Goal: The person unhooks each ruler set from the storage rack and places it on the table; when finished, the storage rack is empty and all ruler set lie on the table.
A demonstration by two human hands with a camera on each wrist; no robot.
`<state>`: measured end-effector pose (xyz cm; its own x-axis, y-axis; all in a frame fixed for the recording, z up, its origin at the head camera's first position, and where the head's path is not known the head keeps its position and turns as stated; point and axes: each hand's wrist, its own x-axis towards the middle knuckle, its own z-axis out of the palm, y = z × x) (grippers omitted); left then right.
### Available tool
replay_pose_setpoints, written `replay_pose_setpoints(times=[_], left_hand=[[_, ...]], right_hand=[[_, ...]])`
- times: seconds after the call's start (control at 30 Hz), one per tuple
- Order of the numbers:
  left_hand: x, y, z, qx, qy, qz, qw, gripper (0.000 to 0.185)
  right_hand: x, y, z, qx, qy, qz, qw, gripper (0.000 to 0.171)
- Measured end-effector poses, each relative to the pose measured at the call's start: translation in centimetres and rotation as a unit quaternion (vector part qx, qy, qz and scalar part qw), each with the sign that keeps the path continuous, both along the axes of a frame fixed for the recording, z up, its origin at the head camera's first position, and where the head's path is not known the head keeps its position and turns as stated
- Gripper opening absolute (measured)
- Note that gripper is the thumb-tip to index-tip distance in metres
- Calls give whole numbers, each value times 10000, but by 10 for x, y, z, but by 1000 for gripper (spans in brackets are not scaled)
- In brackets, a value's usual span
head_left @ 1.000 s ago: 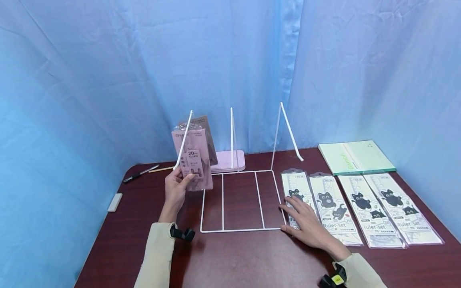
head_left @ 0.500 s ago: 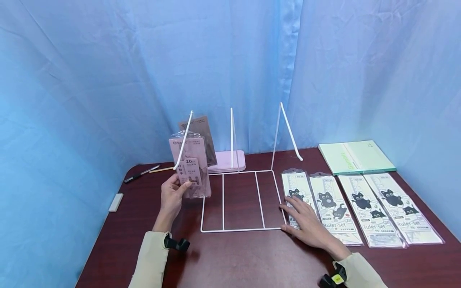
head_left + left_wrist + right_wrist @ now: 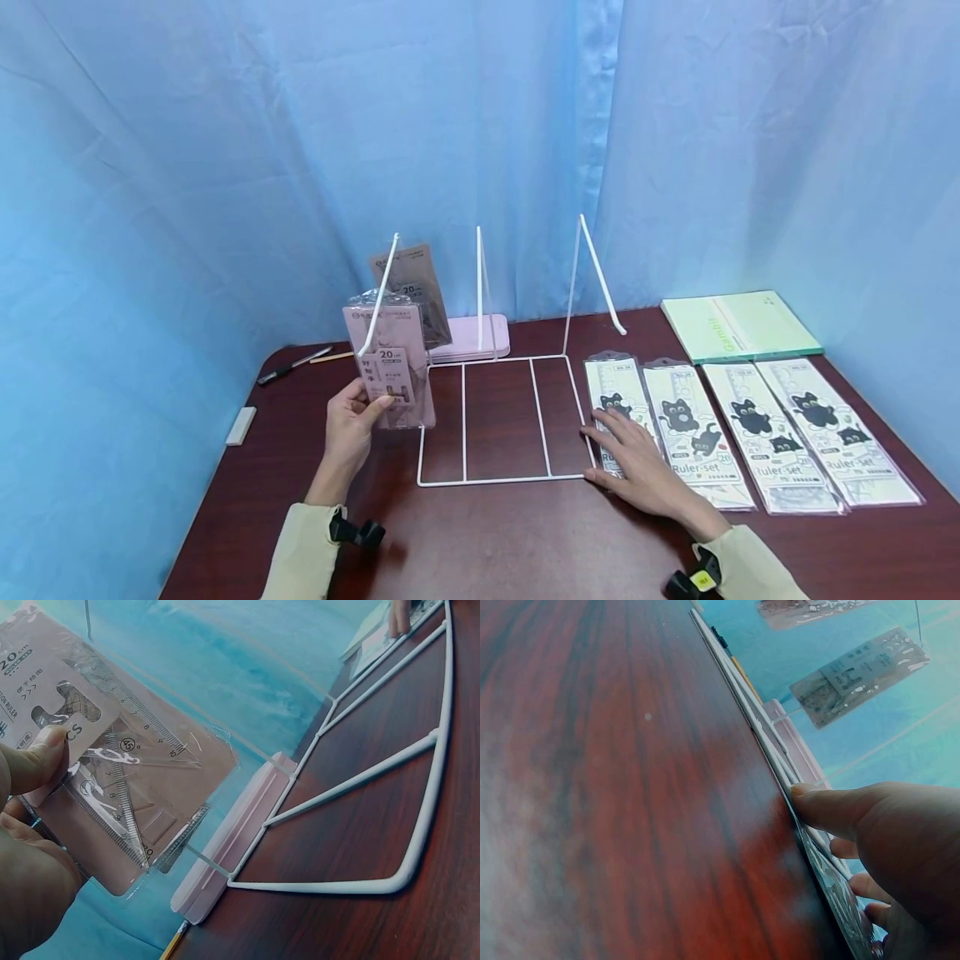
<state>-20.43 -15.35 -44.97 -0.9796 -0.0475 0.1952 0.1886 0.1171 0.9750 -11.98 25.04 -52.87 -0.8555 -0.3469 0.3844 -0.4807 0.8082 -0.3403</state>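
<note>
The left hand (image 3: pixel 351 421), gripping the pink ruler pack (image 3: pixel 390 367), has drawn it off the wire rack (image 3: pixel 501 417); the right hand (image 3: pixel 637 471) lies flat.

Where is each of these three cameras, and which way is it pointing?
Head: on the person's head, looking forward and down at the table, white wire rack and both hands.
Left wrist: beside the left hand, which holds a pink ruler packet.
Right wrist: low over the tabletop; right hand rests at the rack's edge.
Shared: every view shows the rack.
</note>
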Motion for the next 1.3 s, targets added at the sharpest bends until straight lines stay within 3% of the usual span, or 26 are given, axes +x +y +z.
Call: replay_pose_setpoints(times=[0.57,0.93,1.3], left_hand=[[25,-10,2,-326,32,-45,9995,20],[39,-16,-1,51,396,-375,9985,14],[52,-19,-2,119,457,-507,9976,15]], right_hand=[[0,0,-1,-25,42,21,10000,59],[0,0,0,-31,79,27,10000,59],[-1,0,0,41,159,84,9998,58]])
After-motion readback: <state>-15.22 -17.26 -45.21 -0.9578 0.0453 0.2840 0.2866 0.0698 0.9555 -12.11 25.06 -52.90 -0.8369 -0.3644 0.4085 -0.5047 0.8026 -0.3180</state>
